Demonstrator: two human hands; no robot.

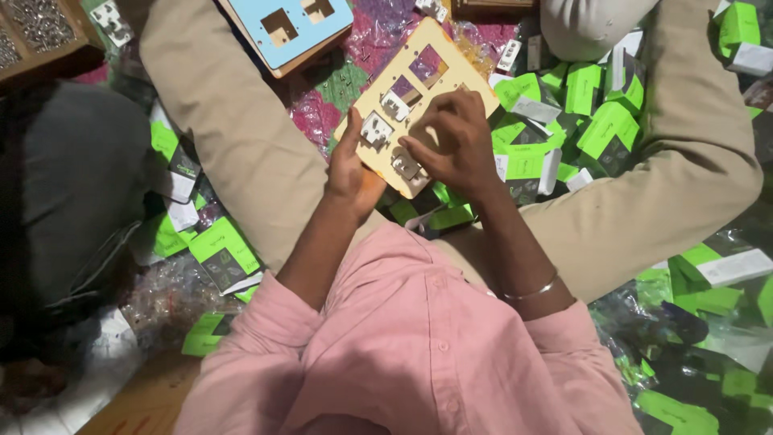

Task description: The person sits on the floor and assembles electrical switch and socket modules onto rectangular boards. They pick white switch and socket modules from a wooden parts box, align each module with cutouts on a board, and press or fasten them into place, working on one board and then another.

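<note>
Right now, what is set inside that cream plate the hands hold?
The cream plate holds three white switch modules; two cutouts are open. The right hand covers part of it.

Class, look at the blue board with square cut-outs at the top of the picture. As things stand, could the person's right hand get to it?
Probably yes. The right hand rests on the cream board, and the blue board lies just beyond it with nothing covering it; the hand would first have to let go.

floor: green-and-white small boxes [596, 121] strewn | clear plastic bags [161, 290] | wooden tray [40, 36] top-left | light dim
</note>
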